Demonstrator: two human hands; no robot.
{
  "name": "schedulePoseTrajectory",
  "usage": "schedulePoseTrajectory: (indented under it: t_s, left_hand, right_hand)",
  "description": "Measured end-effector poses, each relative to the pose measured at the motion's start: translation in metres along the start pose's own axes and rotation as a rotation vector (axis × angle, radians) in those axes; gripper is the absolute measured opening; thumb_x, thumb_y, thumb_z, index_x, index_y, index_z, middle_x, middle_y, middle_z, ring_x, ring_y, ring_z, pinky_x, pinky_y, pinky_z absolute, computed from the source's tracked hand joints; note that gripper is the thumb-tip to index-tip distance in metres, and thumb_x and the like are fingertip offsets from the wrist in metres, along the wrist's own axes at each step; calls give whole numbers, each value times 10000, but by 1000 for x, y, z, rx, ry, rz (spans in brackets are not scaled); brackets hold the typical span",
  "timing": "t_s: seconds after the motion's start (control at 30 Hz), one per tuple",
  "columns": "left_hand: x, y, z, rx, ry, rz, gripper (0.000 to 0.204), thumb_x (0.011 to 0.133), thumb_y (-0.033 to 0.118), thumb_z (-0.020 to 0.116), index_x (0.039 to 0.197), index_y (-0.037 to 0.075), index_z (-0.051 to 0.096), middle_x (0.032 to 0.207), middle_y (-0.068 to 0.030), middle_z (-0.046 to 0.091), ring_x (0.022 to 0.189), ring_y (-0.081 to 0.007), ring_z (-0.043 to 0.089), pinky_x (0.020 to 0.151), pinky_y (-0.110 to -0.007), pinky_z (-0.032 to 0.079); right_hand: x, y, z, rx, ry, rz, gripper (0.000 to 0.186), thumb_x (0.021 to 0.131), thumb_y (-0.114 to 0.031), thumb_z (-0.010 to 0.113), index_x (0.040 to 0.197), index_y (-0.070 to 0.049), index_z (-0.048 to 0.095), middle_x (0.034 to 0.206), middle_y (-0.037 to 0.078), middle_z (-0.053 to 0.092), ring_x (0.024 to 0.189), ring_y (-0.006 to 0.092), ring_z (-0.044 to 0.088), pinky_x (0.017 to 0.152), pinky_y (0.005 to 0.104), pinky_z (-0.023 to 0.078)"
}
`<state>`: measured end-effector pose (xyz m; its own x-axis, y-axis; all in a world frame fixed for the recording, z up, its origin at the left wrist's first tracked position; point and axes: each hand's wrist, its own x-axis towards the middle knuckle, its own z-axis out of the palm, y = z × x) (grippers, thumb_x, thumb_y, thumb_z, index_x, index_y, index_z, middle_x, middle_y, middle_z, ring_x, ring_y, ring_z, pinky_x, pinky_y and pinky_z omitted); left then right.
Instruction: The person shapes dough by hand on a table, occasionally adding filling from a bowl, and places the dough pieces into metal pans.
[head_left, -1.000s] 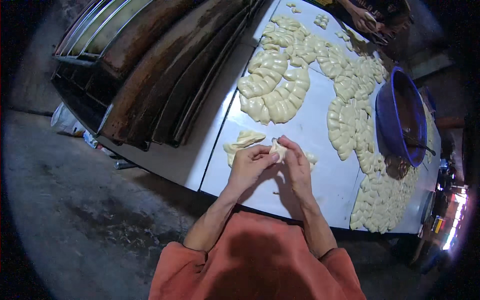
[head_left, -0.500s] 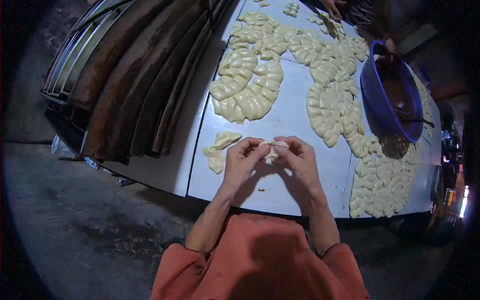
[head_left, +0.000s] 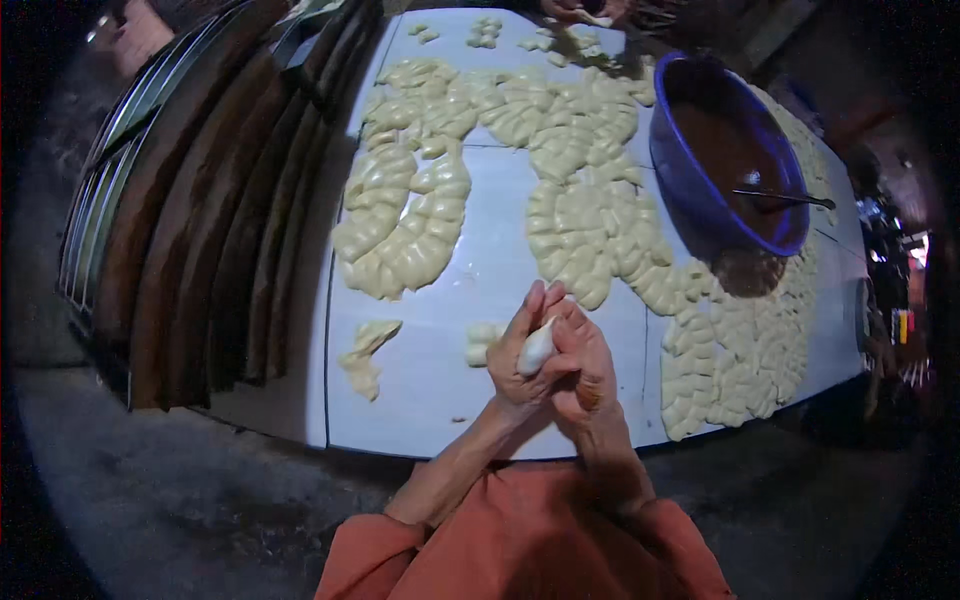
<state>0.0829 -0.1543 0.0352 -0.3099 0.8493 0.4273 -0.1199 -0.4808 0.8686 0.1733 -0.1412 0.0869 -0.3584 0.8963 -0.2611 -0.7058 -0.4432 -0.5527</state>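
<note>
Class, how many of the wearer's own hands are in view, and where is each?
2: the left hand, on the left of a pale dough piece, and the right hand, on its right. Parts are hidden where they meet.

Dark fisheye edges frame a bright tabletop point(head_left: 425, 345).

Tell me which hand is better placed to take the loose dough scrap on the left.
Likely the left hand: it is nearer the scrap, while the right hand lies beyond it. Both hands press a dough lump between them, so neither looks free.
</note>
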Motion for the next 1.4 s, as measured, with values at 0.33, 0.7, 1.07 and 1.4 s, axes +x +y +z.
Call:
schedulePoseTrajectory:
  t_s: [0.33, 0.7, 1.07, 1.4]
  left_hand:
    - [19, 6, 26, -114, -421, -662, 587, 943, 16, 670, 1481, 3, 435, 1271, -185, 646, 1079, -185, 669, 935, -315, 550]
    - [36, 16, 13, 172, -255, -785, 326, 978, 86, 648, 1284, -23, 621, 1104, -149, 727, 993, -176, 700, 881, -296, 554]
    - [37, 11, 23, 192, -286, -802, 339, 992, 127, 642, 1268, -67, 608, 1095, -161, 717, 972, -194, 694, 868, -316, 565]
    - [72, -7, 88, -196, -376, -792, 414, 1045, 282, 553, 1328, -19, 580, 1210, -145, 672, 1088, -209, 662, 869, -352, 553]
  right_hand:
    - [45, -222, -85, -761, 305, -631, 84, 956, -148, 647, 975, -76, 607, 887, -32, 555, 764, 54, 485, 691, 232, 417]
    - [148, -332, -168, -2150, 19, 194, 261, 906, -244, 607, 1019, -16, 668, 943, 153, 707, 859, 236, 659, 799, 376, 498]
    - [142, -341, -181, -1244, 110, 9, 170, 951, -207, 623, 943, -43, 668, 829, 43, 672, 833, 159, 662, 753, 322, 517]
    - [88, -235, -86, -487, 85, -155, 134, 971, -197, 662, 1002, -90, 586, 883, 18, 629, 722, 92, 640, 551, 230, 524]
